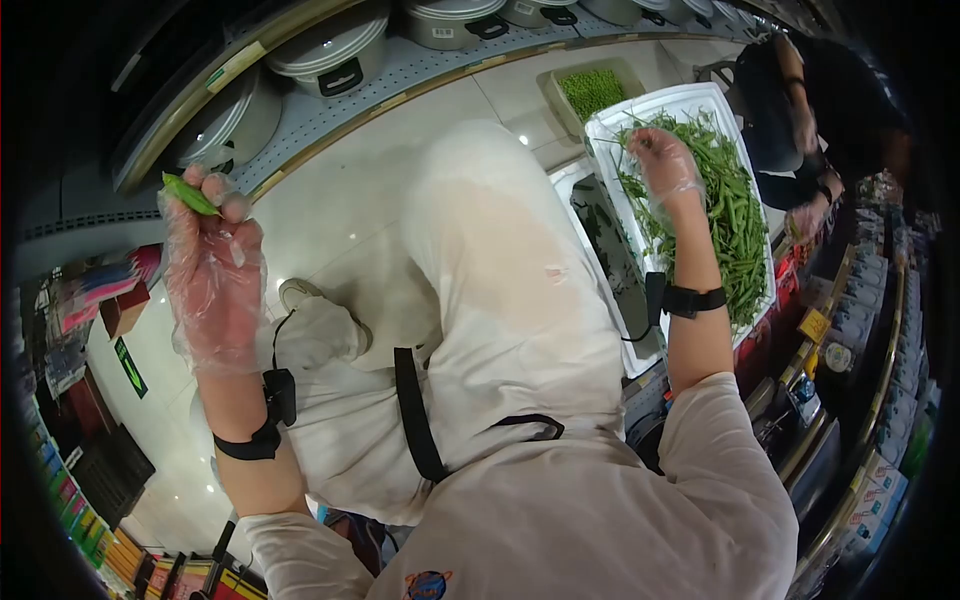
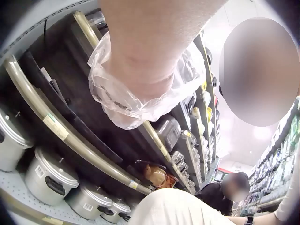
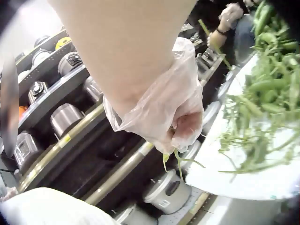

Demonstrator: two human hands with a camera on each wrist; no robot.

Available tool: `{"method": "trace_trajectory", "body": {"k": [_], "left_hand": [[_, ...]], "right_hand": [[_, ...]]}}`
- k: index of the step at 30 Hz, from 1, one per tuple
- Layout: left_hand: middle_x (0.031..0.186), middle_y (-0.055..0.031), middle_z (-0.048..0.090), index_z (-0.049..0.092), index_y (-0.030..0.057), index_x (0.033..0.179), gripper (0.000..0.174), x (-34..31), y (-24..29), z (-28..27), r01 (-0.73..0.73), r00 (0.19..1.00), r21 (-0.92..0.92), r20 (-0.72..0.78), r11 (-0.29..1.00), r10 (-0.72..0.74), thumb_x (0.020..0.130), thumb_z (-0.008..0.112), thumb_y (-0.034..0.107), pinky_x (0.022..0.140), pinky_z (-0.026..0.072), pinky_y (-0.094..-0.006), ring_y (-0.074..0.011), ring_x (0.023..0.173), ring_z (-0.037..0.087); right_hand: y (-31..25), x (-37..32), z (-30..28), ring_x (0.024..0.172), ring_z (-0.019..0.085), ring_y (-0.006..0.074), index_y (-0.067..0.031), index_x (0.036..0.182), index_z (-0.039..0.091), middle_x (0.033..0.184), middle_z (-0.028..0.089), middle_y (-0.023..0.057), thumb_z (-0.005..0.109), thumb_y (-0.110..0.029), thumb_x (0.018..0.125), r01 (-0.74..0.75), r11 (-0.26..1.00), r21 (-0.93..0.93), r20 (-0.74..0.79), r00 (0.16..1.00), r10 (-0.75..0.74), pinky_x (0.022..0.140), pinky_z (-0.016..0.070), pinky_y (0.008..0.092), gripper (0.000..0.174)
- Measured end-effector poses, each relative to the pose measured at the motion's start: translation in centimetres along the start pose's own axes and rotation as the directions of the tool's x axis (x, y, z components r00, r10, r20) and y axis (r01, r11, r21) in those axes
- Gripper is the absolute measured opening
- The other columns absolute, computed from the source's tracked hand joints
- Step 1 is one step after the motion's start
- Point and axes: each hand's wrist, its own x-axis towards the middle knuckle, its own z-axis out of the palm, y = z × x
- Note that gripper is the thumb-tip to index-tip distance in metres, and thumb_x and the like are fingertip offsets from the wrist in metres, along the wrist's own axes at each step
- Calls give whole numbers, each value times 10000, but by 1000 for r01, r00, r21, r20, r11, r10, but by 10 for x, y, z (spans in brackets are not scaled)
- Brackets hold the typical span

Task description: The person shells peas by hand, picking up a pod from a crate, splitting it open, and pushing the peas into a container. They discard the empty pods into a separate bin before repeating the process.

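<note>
My left hand (image 1: 215, 285), in a clear plastic glove, is raised at the left of the head view and holds a green pea pod (image 1: 190, 194) at its fingertips. In the left wrist view the forearm and glove cuff (image 2: 136, 105) hide the pod. My right hand (image 1: 666, 168), gloved too, is over the left side of a white foam box (image 1: 612, 165) heaped with pea pods and stems (image 1: 735, 205). Its fingers are curled, and thin green stems (image 3: 178, 163) stick out from the fingertips in the right wrist view.
A beige tub (image 1: 556, 108) of shelled peas (image 1: 592, 92) stands behind the foam box. Another white box (image 1: 640, 350) with dark scraps lies beside my knee. Lidded pots (image 1: 330, 60) line a low shelf ahead. Another person (image 1: 800, 120) sits beyond the foam box.
</note>
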Motion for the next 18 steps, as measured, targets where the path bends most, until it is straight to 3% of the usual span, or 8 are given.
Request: {"method": "trace_trajectory", "body": {"k": [3, 5, 7, 8, 10, 12, 15, 18], "left_hand": [[1067, -63, 543, 483, 50, 1243, 318, 3, -4, -4, 25, 999, 28, 42, 999, -26, 993, 509, 243, 713, 470, -249, -168, 924, 526], [1067, -66, 546, 487, 50, 1239, 315, 3, -6, -4, 39, 998, 32, 42, 999, -40, 994, 507, 245, 715, 476, -248, -167, 923, 526], [1067, -68, 548, 492, 49, 1235, 312, 3, -6, -3, 47, 998, 36, 42, 998, -49, 994, 506, 246, 717, 482, -247, -166, 923, 527], [1062, -70, 553, 493, 49, 1234, 308, 3, -7, -2, 52, 998, 31, 38, 998, -53, 996, 502, 244, 720, 487, -248, -167, 925, 527], [1058, -72, 557, 495, 48, 1232, 304, 2, -7, 0, 56, 998, 26, 32, 998, -57, 998, 499, 242, 723, 491, -249, -168, 928, 528], [1037, -81, 554, 493, 53, 1191, 261, 1, -7, 3, 57, 998, 3, 17, 998, -57, 1019, 439, 242, 756, 512, -258, -183, 907, 531], [1049, -78, 578, 494, 44, 1245, 310, -1, -7, 5, 49, 999, 15, -8, 999, -49, 1004, 482, 240, 725, 493, -259, -175, 918, 536], [1059, -78, 593, 508, 42, 1245, 322, -1, -5, 1, 64, 998, 5, -7, 998, -64, 1003, 484, 253, 717, 490, -258, -180, 909, 558]], "right_hand": [[7, -22, 7, 806, 641, 291, -99, 980, 677, 899, 673, 153, 671, -190, 844, -153, 987, -50, -15, 988, 153, 754, 487, 368, 164], [4, -30, 7, 867, 658, 290, -129, 1079, 678, 990, 681, 162, 686, -215, 829, -192, 972, -134, -14, 981, 192, 798, 494, 364, 264], [-28, -46, -5, 691, 602, 127, -76, 1207, 631, 817, 681, 66, 698, -144, 823, -132, 960, -249, 11, 990, 139, 682, 484, 274, 396], [-32, -47, -10, 691, 602, 127, -76, 1207, 631, 817, 681, 66, 698, -144, 823, -134, 960, -246, 10, 990, 141, 682, 484, 274, 396], [-37, -49, -21, 647, 614, 129, -128, 1294, 590, 813, 682, 74, 719, -186, 798, -188, 950, -251, 171, 957, 234, 662, 501, 279, 515], [-45, -51, -34, 634, 613, 122, -138, 1291, 594, 816, 682, 72, 713, -181, 801, -204, 948, -246, 186, 950, 252, 649, 503, 275, 506], [-73, -54, -58, 611, 604, 117, -136, 1266, 612, 835, 686, 49, 690, -171, 820, -272, 934, -233, 243, 913, 327, 619, 507, 264, 454], [-82, -52, -74, 613, 593, 99, -108, 1164, 664, 819, 673, 14, 671, -169, 852, -363, 898, -250, 135, 905, 404, 560, 479, 253, 318]]}}
